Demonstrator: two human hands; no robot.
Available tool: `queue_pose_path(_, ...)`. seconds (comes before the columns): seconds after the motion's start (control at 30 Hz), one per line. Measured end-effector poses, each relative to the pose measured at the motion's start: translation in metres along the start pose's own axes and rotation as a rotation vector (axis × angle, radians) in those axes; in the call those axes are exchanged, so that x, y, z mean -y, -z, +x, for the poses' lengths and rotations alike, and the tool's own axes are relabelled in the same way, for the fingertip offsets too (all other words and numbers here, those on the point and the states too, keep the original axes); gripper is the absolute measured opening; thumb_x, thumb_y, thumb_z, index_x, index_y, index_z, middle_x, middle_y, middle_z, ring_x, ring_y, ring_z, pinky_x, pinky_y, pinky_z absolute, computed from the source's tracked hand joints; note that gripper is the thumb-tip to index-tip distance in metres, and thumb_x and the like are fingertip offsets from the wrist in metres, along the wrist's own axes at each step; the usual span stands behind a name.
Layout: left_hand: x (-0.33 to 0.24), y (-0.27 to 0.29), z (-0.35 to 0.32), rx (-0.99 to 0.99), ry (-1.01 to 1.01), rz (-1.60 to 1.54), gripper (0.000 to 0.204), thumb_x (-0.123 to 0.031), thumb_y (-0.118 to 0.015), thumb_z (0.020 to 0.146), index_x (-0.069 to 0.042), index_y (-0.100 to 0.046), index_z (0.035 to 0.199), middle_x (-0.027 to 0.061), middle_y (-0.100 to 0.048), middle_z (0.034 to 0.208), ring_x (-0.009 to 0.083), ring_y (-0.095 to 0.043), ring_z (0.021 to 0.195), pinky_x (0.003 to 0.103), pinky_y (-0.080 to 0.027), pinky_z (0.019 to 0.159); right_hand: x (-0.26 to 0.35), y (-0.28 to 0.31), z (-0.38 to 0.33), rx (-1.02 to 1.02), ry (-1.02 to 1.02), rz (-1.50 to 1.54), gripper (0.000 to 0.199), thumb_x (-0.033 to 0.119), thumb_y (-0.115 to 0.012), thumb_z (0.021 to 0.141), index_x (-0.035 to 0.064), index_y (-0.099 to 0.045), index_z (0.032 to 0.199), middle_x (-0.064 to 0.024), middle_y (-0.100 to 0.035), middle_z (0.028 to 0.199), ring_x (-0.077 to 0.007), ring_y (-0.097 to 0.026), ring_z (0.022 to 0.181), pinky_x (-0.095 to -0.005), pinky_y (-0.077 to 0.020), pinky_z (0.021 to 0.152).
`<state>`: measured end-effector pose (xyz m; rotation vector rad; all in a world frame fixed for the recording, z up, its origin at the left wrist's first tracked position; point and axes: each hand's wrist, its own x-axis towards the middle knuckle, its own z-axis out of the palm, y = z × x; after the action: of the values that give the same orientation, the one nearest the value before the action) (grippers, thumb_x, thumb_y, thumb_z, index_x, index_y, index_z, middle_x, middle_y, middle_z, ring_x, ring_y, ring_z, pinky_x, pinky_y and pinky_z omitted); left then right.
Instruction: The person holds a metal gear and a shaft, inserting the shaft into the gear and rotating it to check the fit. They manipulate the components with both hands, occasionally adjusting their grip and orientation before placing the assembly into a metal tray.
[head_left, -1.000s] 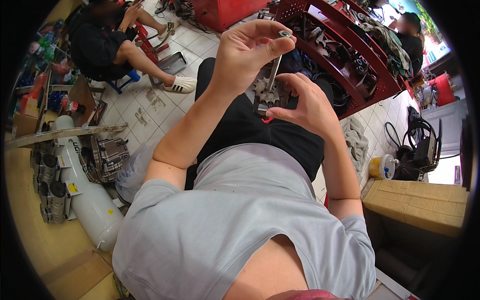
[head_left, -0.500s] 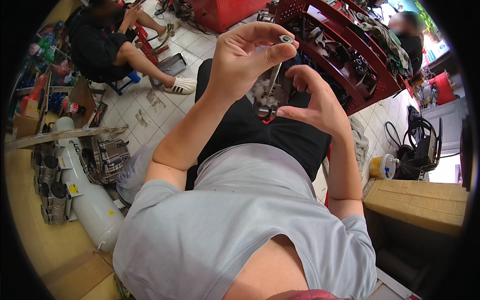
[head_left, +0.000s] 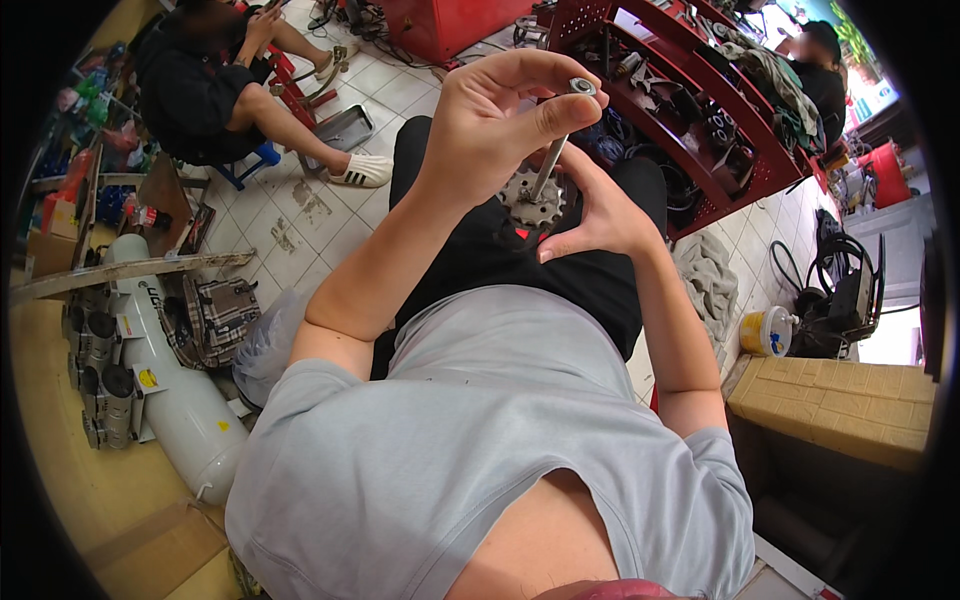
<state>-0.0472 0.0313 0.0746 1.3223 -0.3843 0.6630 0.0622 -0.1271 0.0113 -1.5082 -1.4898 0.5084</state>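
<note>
My left hand (head_left: 500, 120) is raised over my lap, thumb and fingers pinched on the head of a long metal bolt (head_left: 556, 150). The bolt runs down into the middle of a toothed metal sprocket (head_left: 528, 208). My right hand (head_left: 598, 215) cups that sprocket from the right side, fingers curled around its edge. Both hands are above my black shorts. The lower end of the bolt is hidden behind the sprocket.
A seated person in black (head_left: 215, 85) is at the upper left on a blue stool. A red shelf rack (head_left: 690, 95) with parts stands ahead, another person (head_left: 825, 75) beyond it. A white cylinder tank (head_left: 175, 390) lies at my left; a yellow tub (head_left: 765, 332) and cardboard box (head_left: 840, 405) at right.
My two hands have stayed together over my lap with the bolt and sprocket; the left hand has shifted slightly on the bolt head and the sprocket shows more clearly.
</note>
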Motion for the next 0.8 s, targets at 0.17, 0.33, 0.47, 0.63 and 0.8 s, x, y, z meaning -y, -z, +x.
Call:
queue_pose_path(0.17, -0.003, -0.003, -0.001, 0.026, -0.016, -0.045, 0.029, -0.013, -0.075, 0.085, 0.001, -0.066, 0.109, 0.0118, -0.069, 0.103, 0.0200, -0.068, 0.096, 0.034, -0.053, 0.087, 0.002, -0.006, 0.004, 0.012, -0.013, 0.132, 0.099, 0.036, -0.093, 0.056, 0.0033, -0.046, 0.137, -0.0121, -0.050, 0.133, -0.0261, -0.049, 0.122, -0.0397, -0.0381, 0.106)
queue_pose_path(0.33, 0.001, -0.005, -0.001, 0.031, -0.060, -0.099, 0.029, -0.014, -0.075, 0.085, 0.001, -0.066, 0.109, 0.0125, -0.069, 0.104, 0.0204, -0.068, 0.095, 0.035, -0.053, 0.088, 0.006, -0.013, 0.004, 0.002, -0.041, 0.203, 0.085, 0.031, -0.092, 0.058, 0.0024, -0.054, 0.129, -0.0101, -0.056, 0.124, -0.0226, -0.055, 0.114, -0.0374, -0.0415, 0.103)
queue_pose_path(0.47, 0.003, -0.005, -0.001, 0.037, -0.010, -0.162, 0.029, -0.013, -0.075, 0.085, 0.000, -0.066, 0.109, 0.0127, -0.069, 0.103, 0.0182, -0.066, 0.097, 0.033, -0.049, 0.092, 0.005, -0.019, 0.003, -0.044, -0.140, 0.304, 0.065, 0.023, -0.087, 0.063, 0.0019, -0.059, 0.118, -0.0065, -0.063, 0.106, -0.0164, -0.060, 0.099, -0.0321, -0.0468, 0.093)
queue_pose_path(0.63, 0.001, 0.005, 0.003, -0.024, -0.020, -0.026, 0.025, -0.013, -0.074, 0.087, -0.005, -0.059, 0.105, 0.0096, -0.065, 0.103, 0.0143, -0.059, 0.103, 0.031, -0.043, 0.095, 0.001, -0.013, 0.003, -0.113, -0.149, 0.337, 0.052, 0.016, -0.080, 0.064, 0.0020, -0.059, 0.109, -0.0051, -0.062, 0.101, -0.0122, -0.059, 0.094, -0.0283, -0.0480, 0.087)
queue_pose_path(0.8, 0.001, 0.007, 0.005, -0.054, 0.023, -0.095, 0.022, -0.012, -0.073, 0.088, -0.008, -0.055, 0.099, 0.0095, -0.064, 0.105, 0.0140, -0.057, 0.105, 0.030, -0.042, 0.095, 0.007, 0.010, 0.002, -0.086, -0.288, 0.160, 0.052, 0.015, -0.082, 0.065, 0.0033, -0.059, 0.111, -0.0032, -0.064, 0.102, -0.0114, -0.059, 0.095, -0.0278, -0.0477, 0.089)
